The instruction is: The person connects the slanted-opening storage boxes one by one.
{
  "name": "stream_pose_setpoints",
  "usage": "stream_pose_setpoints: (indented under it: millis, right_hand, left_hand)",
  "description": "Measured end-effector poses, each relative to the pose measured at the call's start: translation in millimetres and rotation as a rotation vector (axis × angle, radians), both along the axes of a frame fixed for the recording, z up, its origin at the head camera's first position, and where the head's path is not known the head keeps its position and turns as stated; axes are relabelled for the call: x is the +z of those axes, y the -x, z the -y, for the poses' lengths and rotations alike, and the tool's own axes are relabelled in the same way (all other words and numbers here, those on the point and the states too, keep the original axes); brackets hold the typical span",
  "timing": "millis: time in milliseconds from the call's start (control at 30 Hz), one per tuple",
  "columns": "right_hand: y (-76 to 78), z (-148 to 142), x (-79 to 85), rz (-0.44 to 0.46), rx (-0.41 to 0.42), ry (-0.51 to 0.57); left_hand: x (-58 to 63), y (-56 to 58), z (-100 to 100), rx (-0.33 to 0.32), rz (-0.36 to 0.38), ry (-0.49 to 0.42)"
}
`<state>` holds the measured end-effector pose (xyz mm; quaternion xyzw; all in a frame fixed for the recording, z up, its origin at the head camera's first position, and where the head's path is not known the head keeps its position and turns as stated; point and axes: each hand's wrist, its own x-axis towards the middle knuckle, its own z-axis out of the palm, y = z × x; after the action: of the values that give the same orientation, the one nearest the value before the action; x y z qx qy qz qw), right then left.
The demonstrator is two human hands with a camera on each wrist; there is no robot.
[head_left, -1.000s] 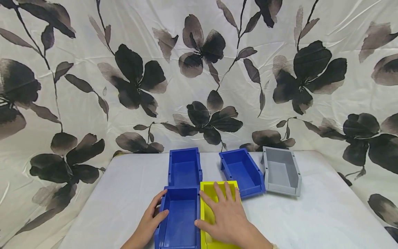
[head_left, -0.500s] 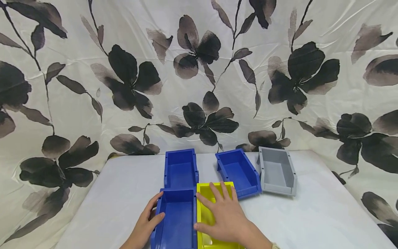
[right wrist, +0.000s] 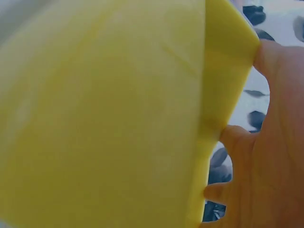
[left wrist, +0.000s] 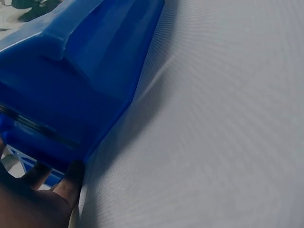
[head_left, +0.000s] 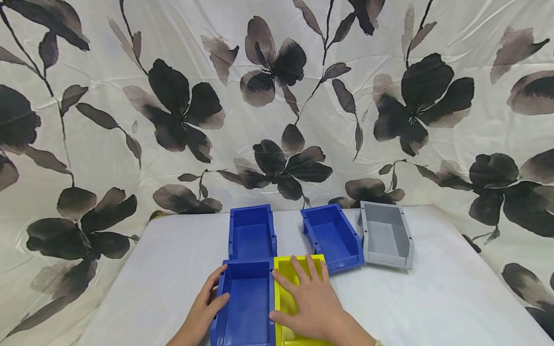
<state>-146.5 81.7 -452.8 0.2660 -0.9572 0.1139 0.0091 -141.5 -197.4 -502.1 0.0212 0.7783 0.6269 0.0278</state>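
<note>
Nearest the front, a blue storage bin (head_left: pixel 248 307) and a yellow storage bin (head_left: pixel 286 295) stand side by side, long walls together. My left hand (head_left: pixel 199 307) grips the blue bin's left wall, thumb over the rim and fingers on the outer side. In the left wrist view, that hand's fingers (left wrist: pixel 66 187) lie against the blue bin (left wrist: pixel 61 85) low by the tabletop. My right hand (head_left: pixel 316 305) spreads over the yellow bin, fingers straight and fingertips at its rims, hiding much of the inside. The right wrist view shows the yellow bin's wall (right wrist: pixel 109 118) with fingertips along its edge.
Another blue bin (head_left: pixel 252 233) stands directly behind the front blue one. To the right, a third blue bin (head_left: pixel 332 235) sits at an angle, beside a grey bin (head_left: pixel 386 233). White cloth covers the table (head_left: pixel 173 259); a floral curtain (head_left: pixel 277 115) hangs behind it.
The head view has turned slightly, so the scene sits a little further left. Both hands keep their places on the blue and yellow bins.
</note>
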Motion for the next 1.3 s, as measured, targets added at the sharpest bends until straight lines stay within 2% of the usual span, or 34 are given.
stream_pose_setpoints:
  millis: [300,667,867,1000,1133,1300]
  right_hand:
    - [0.5,2,-0.2,-0.006,-0.01,0.003]
    - [3.8,10,-1.4,0.011,-0.015,-0.025]
    - [2.7,7,0.7,0.025,-0.007,-0.022]
    - [1.9,1,5.9,0.052,0.012,-0.021]
    - [4.4,-12,11.6,0.079,0.029,0.004]
    - [15.0,-38,19.8,0.035,-0.009,0.078]
  left_hand:
    - [4.1,2.1,3,-0.013,0.01,0.007]
    - [11.2,2.7,9,-0.013,-0.031,0.016]
    - [16.8,5.4,2,-0.007,0.026,0.014]
    - [16.7,7.2,-4,0.005,0.022,0.031]
    - [14.2,7.2,-7,0.015,0.037,-0.032]
    - [14.0,7.0,-9,0.049,0.031,-0.047]
